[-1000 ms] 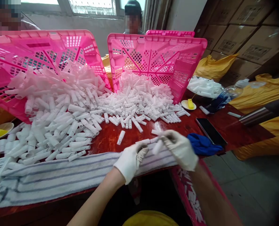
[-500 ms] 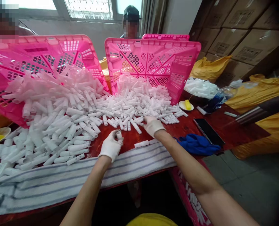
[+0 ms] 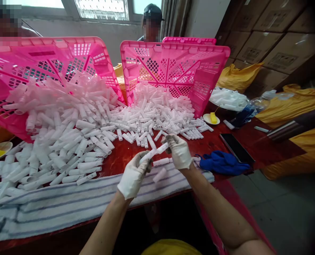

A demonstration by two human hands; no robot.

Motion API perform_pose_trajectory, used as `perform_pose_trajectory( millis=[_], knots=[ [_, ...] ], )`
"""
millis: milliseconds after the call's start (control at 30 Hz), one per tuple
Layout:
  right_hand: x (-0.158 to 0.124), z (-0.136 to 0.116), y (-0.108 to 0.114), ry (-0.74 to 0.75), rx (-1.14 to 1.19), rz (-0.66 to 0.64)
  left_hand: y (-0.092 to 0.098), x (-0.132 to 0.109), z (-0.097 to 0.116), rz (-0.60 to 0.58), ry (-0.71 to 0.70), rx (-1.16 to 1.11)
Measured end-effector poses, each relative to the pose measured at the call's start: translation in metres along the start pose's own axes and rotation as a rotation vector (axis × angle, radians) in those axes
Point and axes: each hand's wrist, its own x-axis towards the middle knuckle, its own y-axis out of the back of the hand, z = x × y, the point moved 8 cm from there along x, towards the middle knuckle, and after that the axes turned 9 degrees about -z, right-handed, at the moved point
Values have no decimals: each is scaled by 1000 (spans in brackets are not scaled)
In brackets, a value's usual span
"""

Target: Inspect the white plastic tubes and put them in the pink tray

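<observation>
Both hands wear white gloves and are close together over the table's front part. My left hand (image 3: pixel 134 175) is closed round a white plastic tube (image 3: pixel 147 156), tilted up to the right. A slimmer white tube with a dark mark (image 3: pixel 162 148) is pinched in my right hand (image 3: pixel 180 152); its end meets or overlaps the left hand's tube, and I cannot tell which. Below them, a blurred white tube (image 3: pixel 159 175) shows over the striped towel (image 3: pixel 74 202). One more white tube (image 3: pixel 161 162) lies just behind the towel's edge.
Pink crates (image 3: pixel 173 46) tipped on their sides spill large heaps of white tubes (image 3: pixel 74 109) onto the red table (image 3: pixel 276 141). At right are a phone (image 3: pixel 237 148), a blue cloth (image 3: pixel 223 163), a small dish (image 3: pixel 214 119) and a bowl of tubes (image 3: pixel 228 99). A person (image 3: pixel 151 26) is behind the crates.
My right hand has come back from the heap with a marked tube. My left hand has moved right and toward me, tilting its tube to meet it. A blurred tube now appears over the towel.
</observation>
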Motion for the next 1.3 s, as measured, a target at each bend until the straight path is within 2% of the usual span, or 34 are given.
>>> perform_pose_trajectory(
  millis=[133, 200, 400, 500, 567, 633, 700, 767, 800, 933, 1000, 1133, 1233, 1300],
  knots=[
    [8, -2, 11, 56, -21, 131, 12, 7, -7, 206, -95, 171],
    [10, -1, 12, 72, -68, 153, 14, 9, -8, 259, -123, 243],
    [6, 5, -5, 62, -117, 98, -2, -1, 3, 167, -160, 336],
    [4, 2, -11, 73, -262, 67, 3, -14, 13, 212, -192, 422],
    [2, -1, -16, 70, -349, -7, 9, -22, 18, 246, -201, 497],
    [-2, -5, -23, 60, -404, -128, 13, -27, 18, 200, -166, 459],
    [-8, -11, -31, 72, -472, -218, 8, -29, 10, 60, -95, 327],
    [-15, -15, -39, 78, -540, -254, 0, -31, 4, -49, -48, 282],
    [-18, -16, -42, 72, -552, -265, -1, -32, 4, -44, -60, 334],
    [-30, -10, -53, 62, -364, -347, 0, -40, 16, 207, -273, 794],
    [-34, -6, -44, 73, -236, -288, -2, -40, 15, 246, -312, 901],
    [-46, 12, -18, 20, -30, -69, -7, -39, 9, 229, -303, 863],
    [-51, 21, -14, -26, 41, -75, -10, -38, 9, 219, -259, 721],
    [-52, 17, -11, -2, 36, -116, -12, -33, 0, 104, -127, 454]
  ],
)
